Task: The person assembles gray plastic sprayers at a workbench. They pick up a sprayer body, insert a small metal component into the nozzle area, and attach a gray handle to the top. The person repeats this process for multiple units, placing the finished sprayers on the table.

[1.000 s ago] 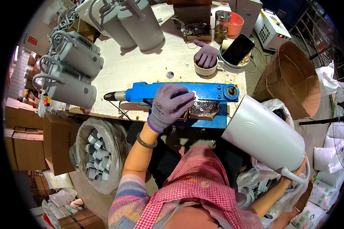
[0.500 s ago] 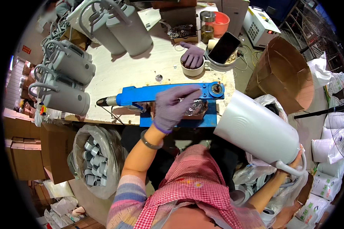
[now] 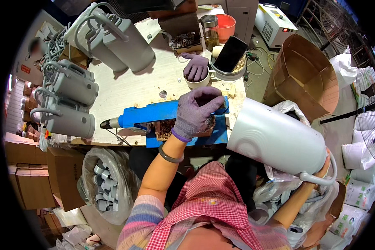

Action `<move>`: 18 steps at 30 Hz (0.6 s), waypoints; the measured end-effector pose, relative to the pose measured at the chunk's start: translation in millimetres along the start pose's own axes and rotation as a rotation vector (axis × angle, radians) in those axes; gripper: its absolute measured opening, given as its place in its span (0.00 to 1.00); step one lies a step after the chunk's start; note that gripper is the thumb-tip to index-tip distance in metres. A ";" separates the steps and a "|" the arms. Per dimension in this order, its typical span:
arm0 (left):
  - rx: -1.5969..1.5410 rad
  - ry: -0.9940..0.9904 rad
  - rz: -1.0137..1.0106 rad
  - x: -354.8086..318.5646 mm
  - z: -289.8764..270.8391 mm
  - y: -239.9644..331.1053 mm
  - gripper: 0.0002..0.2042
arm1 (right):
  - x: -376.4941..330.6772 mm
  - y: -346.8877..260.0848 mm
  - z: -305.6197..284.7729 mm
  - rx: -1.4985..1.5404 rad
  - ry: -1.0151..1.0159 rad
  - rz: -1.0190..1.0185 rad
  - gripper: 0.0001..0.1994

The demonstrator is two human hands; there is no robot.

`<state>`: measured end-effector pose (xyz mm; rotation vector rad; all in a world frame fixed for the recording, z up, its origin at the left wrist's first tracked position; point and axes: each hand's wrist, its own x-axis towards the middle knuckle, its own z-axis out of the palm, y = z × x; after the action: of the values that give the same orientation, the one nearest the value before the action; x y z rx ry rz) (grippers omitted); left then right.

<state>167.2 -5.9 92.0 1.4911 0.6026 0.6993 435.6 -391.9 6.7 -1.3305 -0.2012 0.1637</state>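
Observation:
My left hand (image 3: 196, 112), in a grey glove, reaches over the blue fixture (image 3: 154, 114) on the workbench, fingers pinched together near its right end above a brown tray of small parts (image 3: 166, 129). What it pinches is too small to tell. My right hand (image 3: 323, 168) is low at the right, gripping the handle of a large white kettle body (image 3: 275, 139) held tilted off the bench edge, its base toward the bench.
Several grey kettle bodies (image 3: 71, 100) lie along the bench's left and back. A cup with a glove over it (image 3: 196, 71), a phone in a bowl (image 3: 229, 56), a brown paper sack (image 3: 304, 75), and a bag of grey parts (image 3: 106, 187) surround the workbench (image 3: 125, 89).
My left hand lifted slightly from the fixture's middle and shifted right, fingers now pinched. The kettle body stays in my right hand, a little nearer the bench.

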 end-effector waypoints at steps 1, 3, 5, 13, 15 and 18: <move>-0.047 -0.026 -0.038 0.9 -1.8 0.8 0.20 | 0.8 -11.8 23.6 0.055 0.085 0.031 0.21; -0.090 -0.061 -0.058 0.0 -8.6 3.5 0.23 | 26.4 -13.9 25.6 0.089 0.057 0.048 0.21; -0.048 -0.068 0.006 -1.7 -16.3 5.8 0.25 | 50.7 -18.8 33.2 0.187 -0.080 0.081 0.21; -0.277 0.082 -0.037 -43.5 -25.8 -10.2 0.19 | 83.9 -9.2 138.6 0.032 -0.207 -0.089 0.22; -0.154 0.271 -0.036 -62.2 -36.5 -31.5 0.18 | 59.4 -3.0 185.1 -0.098 -0.297 -0.206 0.23; -0.149 0.548 -0.020 -81.5 -66.4 -24.9 0.17 | 32.2 20.7 226.8 -0.157 -0.578 -0.253 0.34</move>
<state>64.6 -20.2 61.6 1.1507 0.9542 1.1245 412.8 -165.3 39.3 -1.3736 -0.8815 0.3206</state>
